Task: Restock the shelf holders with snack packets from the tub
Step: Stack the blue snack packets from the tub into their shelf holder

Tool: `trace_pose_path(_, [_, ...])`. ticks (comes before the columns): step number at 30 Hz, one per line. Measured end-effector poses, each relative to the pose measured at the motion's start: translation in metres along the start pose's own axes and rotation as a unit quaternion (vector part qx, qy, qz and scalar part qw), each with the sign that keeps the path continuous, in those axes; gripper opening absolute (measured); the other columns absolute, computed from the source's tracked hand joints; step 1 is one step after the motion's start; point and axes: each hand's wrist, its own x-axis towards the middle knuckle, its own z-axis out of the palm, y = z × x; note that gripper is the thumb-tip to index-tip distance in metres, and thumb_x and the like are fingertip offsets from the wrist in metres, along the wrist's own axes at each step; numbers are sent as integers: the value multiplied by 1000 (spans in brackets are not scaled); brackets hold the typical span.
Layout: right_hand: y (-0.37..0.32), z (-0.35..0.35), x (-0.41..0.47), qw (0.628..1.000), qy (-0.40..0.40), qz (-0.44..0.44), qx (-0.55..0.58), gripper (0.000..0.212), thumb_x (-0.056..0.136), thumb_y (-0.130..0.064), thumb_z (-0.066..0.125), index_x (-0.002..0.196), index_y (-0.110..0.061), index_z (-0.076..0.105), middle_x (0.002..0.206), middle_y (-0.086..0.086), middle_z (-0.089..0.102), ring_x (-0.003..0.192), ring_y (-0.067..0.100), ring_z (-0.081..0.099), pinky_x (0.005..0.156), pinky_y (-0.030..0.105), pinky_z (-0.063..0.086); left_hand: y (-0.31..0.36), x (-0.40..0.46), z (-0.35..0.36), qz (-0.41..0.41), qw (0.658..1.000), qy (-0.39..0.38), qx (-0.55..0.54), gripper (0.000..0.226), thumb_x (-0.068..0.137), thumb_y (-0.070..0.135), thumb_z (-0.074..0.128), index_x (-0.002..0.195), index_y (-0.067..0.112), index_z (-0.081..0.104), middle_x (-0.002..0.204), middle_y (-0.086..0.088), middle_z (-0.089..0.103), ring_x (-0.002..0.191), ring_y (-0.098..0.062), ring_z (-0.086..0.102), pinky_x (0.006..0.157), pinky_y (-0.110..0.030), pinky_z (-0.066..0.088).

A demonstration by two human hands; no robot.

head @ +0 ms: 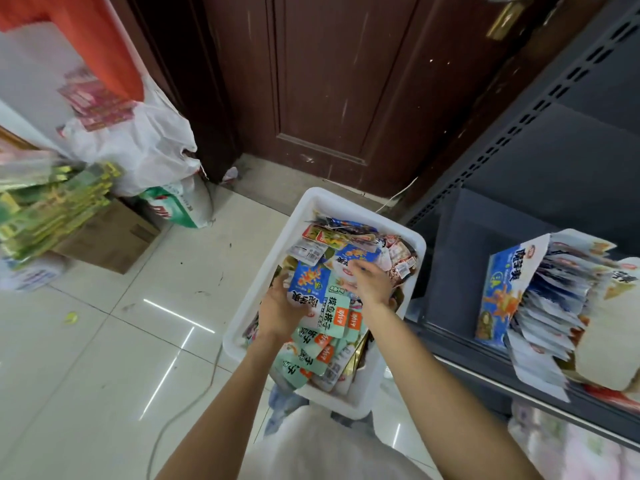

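White rectangular plastic tub [308,216], heaped with packets. Left hand [282,310] gripping blue foil snack packet [308,284]; right hand [369,280] loosely spread, empty, above heap.

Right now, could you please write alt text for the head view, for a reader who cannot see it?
Both hands reach into a white tub full of snack packets: the left hand holds a blue packet, the right hand rests on the pile. At right, a dark shelf carries a blue holder of packets.
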Motion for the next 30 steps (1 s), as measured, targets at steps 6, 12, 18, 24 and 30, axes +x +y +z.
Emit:
trace_pose_path(6, [16,-60,-41,981,62,-91,-158,21,81,-15,74,96,-16,60,100,1,65,71,-3,58,58,12,47,-3,-15,-15,-43,986,3,-160,16,83,17,70,99,17,66,85,-4,71,78,-29,68,72,-44,55])
trace_pose_path(12, [-2,-115,-78,961,105,-214,-138,52,75,-8,78,108,-35,47,95,-10,62,78,-3,62,61,20,50,13,-46,-33,-32,923,25,-382,23,87,29,65,90,6,71,87,-16,73,79,-35,71,67,-42,58])
trace_pose_path(18, [-29,-140,-81,965,75,-251,-5,24,78,-6,75,81,-26,63,73,-16,68,65,-7,58,60,9,46,31,-50,-28,15,913,11,-408,19,87,30,65,81,15,72,80,-3,75,70,-17,72,54,-20,53])
trace_pose_path(24, [-41,-165,-90,955,62,-266,117,18,84,-10,69,87,-28,70,85,-15,73,82,0,66,69,19,52,59,-51,-20,67,923,22,-379,28,82,35,69,96,10,69,88,-7,75,81,-23,72,59,-26,56])
trace_pose_path(30, [-54,-231,-98,931,128,-325,106,4,90,-25,64,91,-29,67,75,-7,70,57,11,61,44,29,49,152,-61,-13,224,926,78,-295,8,83,30,72,79,25,69,68,8,71,58,-7,67,46,-23,50])
